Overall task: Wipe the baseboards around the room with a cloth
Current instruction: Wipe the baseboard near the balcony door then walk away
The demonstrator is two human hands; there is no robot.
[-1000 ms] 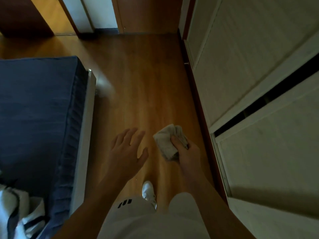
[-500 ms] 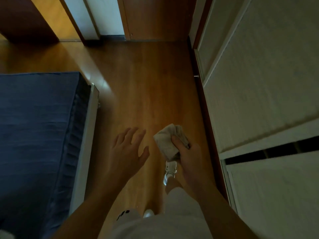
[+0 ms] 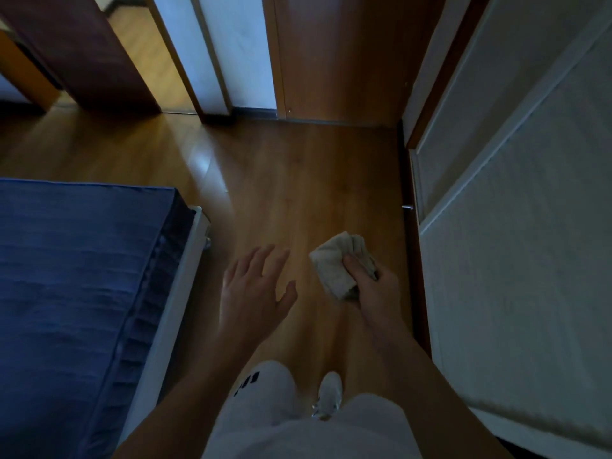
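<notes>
My right hand (image 3: 376, 288) grips a crumpled pale cloth (image 3: 334, 265) in the air above the wooden floor, thumb on top of it. My left hand (image 3: 256, 293) hovers beside it, fingers spread and holding nothing. A dark reddish baseboard (image 3: 412, 260) runs along the foot of the white wardrobe on the right, a short way right of the cloth. Another dark baseboard strip (image 3: 253, 111) lies at the far wall between the door frames.
A bed with a blue cover (image 3: 76, 276) and white frame fills the left side. White wardrobe doors (image 3: 513, 260) line the right. A wooden door (image 3: 337, 58) stands ahead and an open doorway (image 3: 142, 51) at far left. My white shoe (image 3: 329, 392) is on the wooden floor (image 3: 298, 187).
I have walked forward along the aisle; the far doors and wall are nearer and the bed end has slid back. Both hands keep their pose, the right still holding the cloth.
</notes>
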